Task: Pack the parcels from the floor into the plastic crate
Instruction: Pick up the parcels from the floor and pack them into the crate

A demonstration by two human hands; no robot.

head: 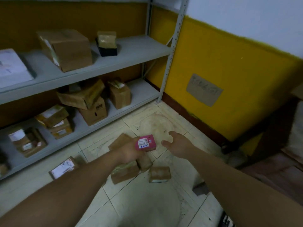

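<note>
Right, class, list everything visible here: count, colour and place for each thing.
pink parcel: one, pink with white label, held above the floor.
floor parcels: five, brown, on the pale tiles.
shelf rack: one, grey, left side.
shelf boxes: many, mostly brown, on its shelves.
black tray: one, black, upper shelf.
cardboard sign: one, brown, on the yellow wall.
left grip: one, holds the pink parcel.
right grip: one, open, empty, right of the pink parcel.
</note>
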